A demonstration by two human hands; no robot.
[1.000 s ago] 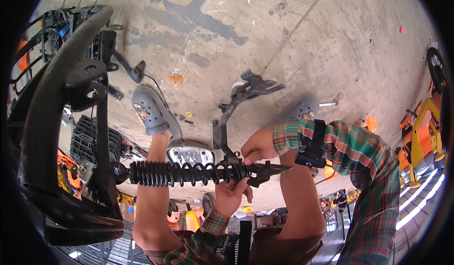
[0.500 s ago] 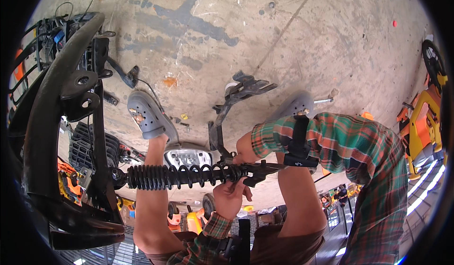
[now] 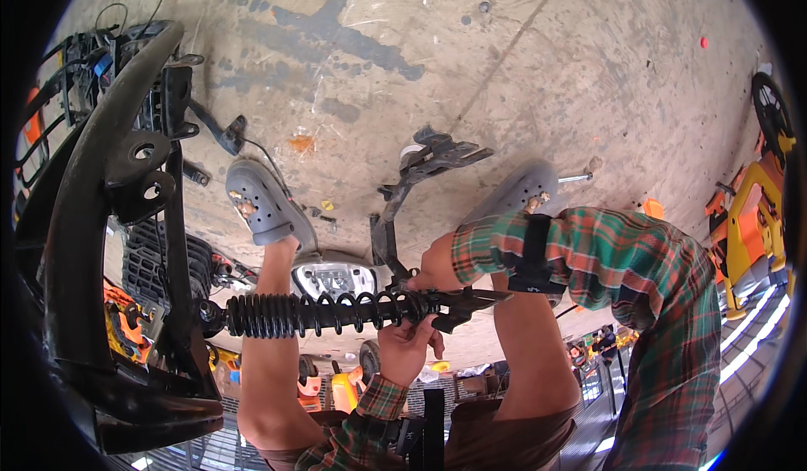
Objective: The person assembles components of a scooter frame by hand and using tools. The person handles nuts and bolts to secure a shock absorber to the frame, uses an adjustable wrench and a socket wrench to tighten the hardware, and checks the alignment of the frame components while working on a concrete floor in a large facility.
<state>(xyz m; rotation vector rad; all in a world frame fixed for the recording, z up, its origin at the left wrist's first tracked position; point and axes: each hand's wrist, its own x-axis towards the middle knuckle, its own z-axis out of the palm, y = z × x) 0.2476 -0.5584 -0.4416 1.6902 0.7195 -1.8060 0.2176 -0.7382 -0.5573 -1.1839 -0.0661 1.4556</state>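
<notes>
A black coil-spring shock absorber [image 3: 311, 314] lies level across my view, its left end joined to a black tubular frame [image 3: 80, 244]. At its right end sits a dark bracket [image 3: 458, 307] with a flat pointed piece. My left hand [image 3: 405, 352] is closed round this end from the near side, thumb and fingers pinching it. From the far side my right hand [image 3: 435, 267] presses its bent fingers on the same end, where a black angled metal arm [image 3: 388, 236] meets it. The right fingertips are partly hidden by the parts.
On the concrete floor stand my two grey clogs [image 3: 261, 202]. Between my legs lies a silver lamp-like housing [image 3: 336, 278]. A long bolt [image 3: 576, 178] rests beyond the right clog. Yellow-orange machine parts [image 3: 748, 227] stand at the far right, and a black ribbed panel [image 3: 164, 257] lies behind the frame.
My right forearm and wrist have shifted slightly, with the wrist strap turned a little. Both hands keep their places at the end of the shock absorber.
</notes>
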